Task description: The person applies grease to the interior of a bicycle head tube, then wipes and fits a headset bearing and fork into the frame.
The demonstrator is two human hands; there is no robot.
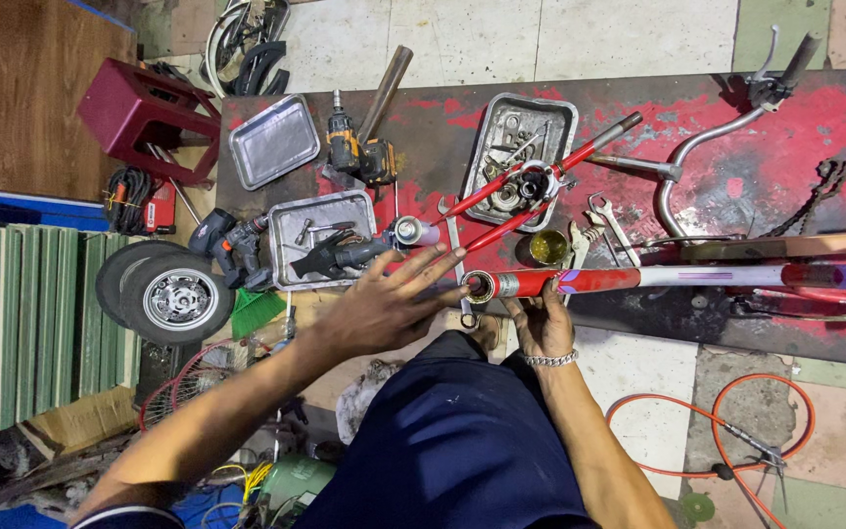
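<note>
A red and white bicycle frame (pixel 658 278) lies lengthwise across the bench, its tube running right out of view. Its open round end (a metal cup seated inside) faces left, near the bench's front edge.

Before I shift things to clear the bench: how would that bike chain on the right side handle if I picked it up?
The chain lies in a loose, crooked line on the red bench, so it would probably droop and swing. It looks like dark metal links, likely heavy for its size and perhaps greasy.
</note>
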